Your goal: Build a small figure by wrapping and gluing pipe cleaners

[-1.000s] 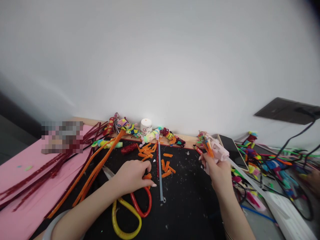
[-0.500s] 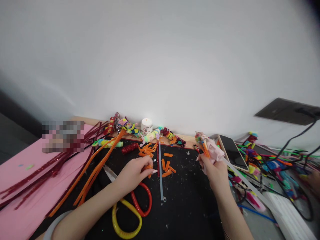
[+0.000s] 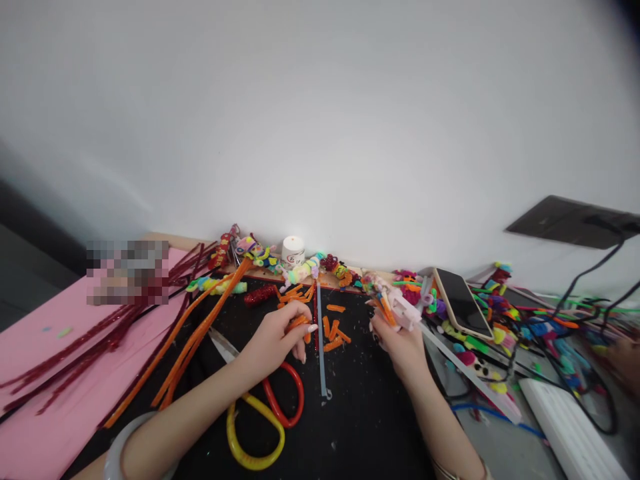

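My left hand [image 3: 285,333] is closed, its fingertips pinching a short orange pipe-cleaner piece [image 3: 298,322]. Several cut orange pieces [image 3: 331,330] lie beside it on the black mat [image 3: 370,413]. My right hand [image 3: 403,343] grips what looks like a pale pink hot glue gun [image 3: 403,308], with orange bits by its front and a long pale strip trailing from its back. A translucent glue stick [image 3: 321,347] lies between the hands. Scissors with one red and one yellow handle [image 3: 256,460] rest under my left forearm, blades partly hidden.
Long orange [image 3: 193,340] and dark red pipe cleaners [image 3: 110,333] spread over the pink surface [image 3: 55,373] at left. A white cup [image 3: 293,251] and small figures stand by the wall. At right are a phone [image 3: 463,303], a white power strip [image 3: 570,427], cables and colourful pipe-cleaner pieces.
My right hand has moved left with the glue gun, toward the mat's middle. My left hand has risen slightly, still holding the orange piece.
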Tool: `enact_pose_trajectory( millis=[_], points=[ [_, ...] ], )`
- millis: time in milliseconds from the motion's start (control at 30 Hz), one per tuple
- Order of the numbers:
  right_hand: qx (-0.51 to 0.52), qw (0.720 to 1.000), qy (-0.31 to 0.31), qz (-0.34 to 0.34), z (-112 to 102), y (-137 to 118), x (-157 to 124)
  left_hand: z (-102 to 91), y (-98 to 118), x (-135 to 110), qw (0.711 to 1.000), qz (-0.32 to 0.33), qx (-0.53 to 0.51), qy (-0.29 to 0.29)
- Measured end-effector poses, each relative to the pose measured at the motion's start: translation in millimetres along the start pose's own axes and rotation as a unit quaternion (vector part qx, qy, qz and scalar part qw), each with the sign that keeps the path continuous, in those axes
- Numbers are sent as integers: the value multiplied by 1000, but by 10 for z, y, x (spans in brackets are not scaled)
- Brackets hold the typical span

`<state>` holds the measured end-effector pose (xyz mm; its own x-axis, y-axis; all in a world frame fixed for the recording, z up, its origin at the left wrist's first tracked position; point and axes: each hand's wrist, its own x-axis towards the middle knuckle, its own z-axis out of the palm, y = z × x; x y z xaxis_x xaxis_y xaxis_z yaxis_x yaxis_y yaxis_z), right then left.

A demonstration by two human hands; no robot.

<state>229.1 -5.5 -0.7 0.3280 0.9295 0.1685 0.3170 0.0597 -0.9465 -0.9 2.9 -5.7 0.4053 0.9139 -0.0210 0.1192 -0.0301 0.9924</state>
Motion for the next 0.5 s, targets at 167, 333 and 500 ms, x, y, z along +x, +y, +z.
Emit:
enact_pose_trajectory(
  millis=[167,333,500],
  points=[
    [29,999,-31,26,208,-10,-185,110,-10,54,998,1,-36,-41],
    [-19,999,-37,-7,316,-67,-311,212,-6,127,996,15,-36,-77],
    [-36,996,-79,8,353,-73,-330,271,-40,182,996,43,-11,-71]
  ],
)
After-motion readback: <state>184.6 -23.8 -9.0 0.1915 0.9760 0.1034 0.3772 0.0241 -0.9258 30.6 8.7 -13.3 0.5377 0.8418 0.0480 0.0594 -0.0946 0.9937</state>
